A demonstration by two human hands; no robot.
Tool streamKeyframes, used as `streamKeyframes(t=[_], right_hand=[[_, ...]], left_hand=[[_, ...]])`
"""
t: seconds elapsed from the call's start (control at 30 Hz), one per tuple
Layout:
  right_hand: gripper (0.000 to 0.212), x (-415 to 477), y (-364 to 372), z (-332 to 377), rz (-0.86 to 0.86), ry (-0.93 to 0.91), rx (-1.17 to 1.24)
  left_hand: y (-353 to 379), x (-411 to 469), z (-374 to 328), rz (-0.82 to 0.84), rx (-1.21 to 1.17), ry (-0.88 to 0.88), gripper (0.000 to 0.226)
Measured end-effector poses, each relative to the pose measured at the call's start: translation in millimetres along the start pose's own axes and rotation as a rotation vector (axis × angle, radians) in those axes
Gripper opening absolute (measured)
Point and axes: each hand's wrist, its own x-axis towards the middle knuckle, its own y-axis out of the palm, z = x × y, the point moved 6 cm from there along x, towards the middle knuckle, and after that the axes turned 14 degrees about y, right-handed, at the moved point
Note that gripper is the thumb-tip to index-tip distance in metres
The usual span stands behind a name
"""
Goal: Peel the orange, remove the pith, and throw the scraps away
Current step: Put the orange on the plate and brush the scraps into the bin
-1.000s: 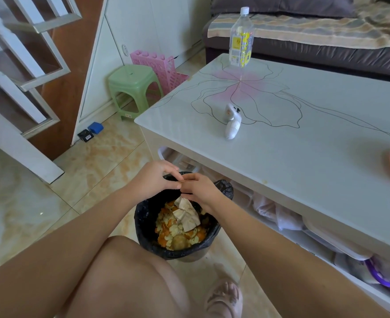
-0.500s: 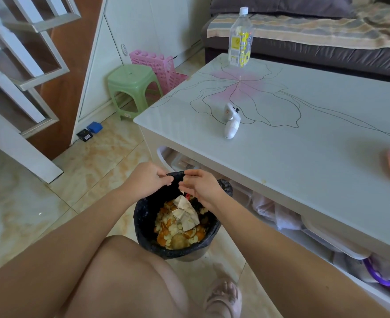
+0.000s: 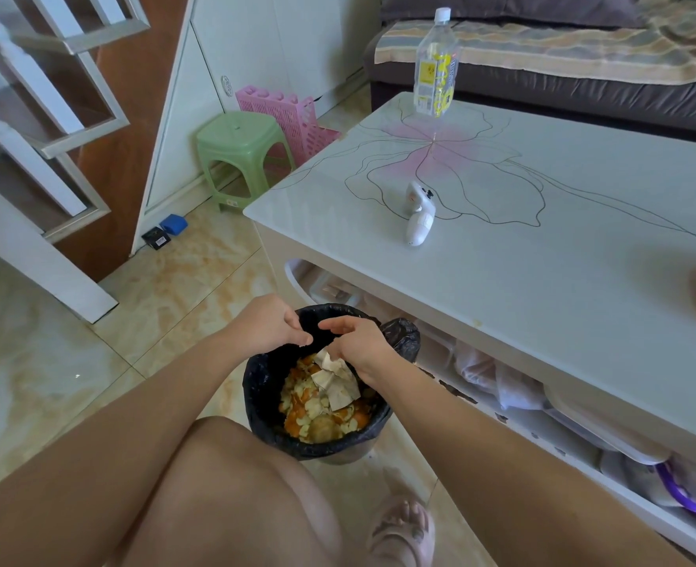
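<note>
Orange scraps [image 3: 317,421], peel and pale pith, lie heaped in the black-lined bin [image 3: 262,386] on the floor. The bin stands close beside the desk [image 3: 542,304] and just past the person's knee, presumably so that whatever drops lands inside.

In the head view, both hands hang right over its mouth. The left hand [image 3: 270,325] has its fingers [image 3: 303,337] curled toward the thumb. The right hand [image 3: 362,341] curls downward just above a crumpled paper [image 3: 336,380] lying on the heap. Whether either pinches a shred I cannot tell. The orange itself is not visible; a palm may hide it. My guess is that pith is being picked off here to spare the desk.
</note>
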Motion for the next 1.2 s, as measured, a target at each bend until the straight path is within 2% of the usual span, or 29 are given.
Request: streamKeyframes(t=[0.1, 0.2, 0.27, 0.4, 0.53, 0.6, 0.7, 0.83, 1.0, 1.07, 1.2], right_hand=[[0.047, 2.5, 1.1, -5.9, 0.033, 0.027, 0.093], [0.022, -3.1, -0.3, -3.5, 0.088, 0.059, 0.288], [0.020, -4.5, -1.4, -2.1, 0.079, 0.061, 0.284], [0.041, -0.9, -3.4, -4.0, 0.014, 0.067, 0.140], [0.045, -0.5, -5.5, -8.4, -0.003, 0.107, 0.030], [0.053, 2.2, -2.9, -12.9, 0.001, 0.132, -0.001], [0.064, 6.0, 2.8, -18.9, 0.021, 0.152, 0.016], [0.051, 4.2, 2.1, -20.2, 0.058, 0.166, 0.231], [0.032, 6.6, -0.5, -19.0, 0.090, 0.172, 0.356], [0.038, 4.2, -1.1, -17.8, 0.130, 0.186, 0.426], [0.059, -4.4, 4.6, -12.6, 0.339, 0.224, 0.594]], left_hand=[[0.9, -1.9, -1.1, 0.010, -0.029, -0.019, 0.016], [0.6, -2.8, -1.4, 0.015, -0.036, -0.013, 0.010], [0.7, -2.6, -1.0, 0.020, -0.029, -0.013, 0.012], [4.5, 0.5, -0.2, 0.062, 0.008, -0.012, 0.016], [13.0, 0.5, 0.8, 0.188, 0.045, -0.021, 0.016], [15.8, -0.7, 3.2, 0.244, 0.044, -0.020, 0.007], [18.0, -1.3, 5.3, 0.285, 0.054, -0.023, 0.026], [15.9, -0.2, 7.2, 0.244, 0.055, -0.033, 0.029], [16.1, 1.5, 11.2, 0.218, 0.036, -0.049, 0.026], [14.8, 3.2, 13.4, 0.180, 0.018, -0.052, 0.026], [5.9, 5.1, 13.3, 0.021, -0.037, 0.001, 0.024]])
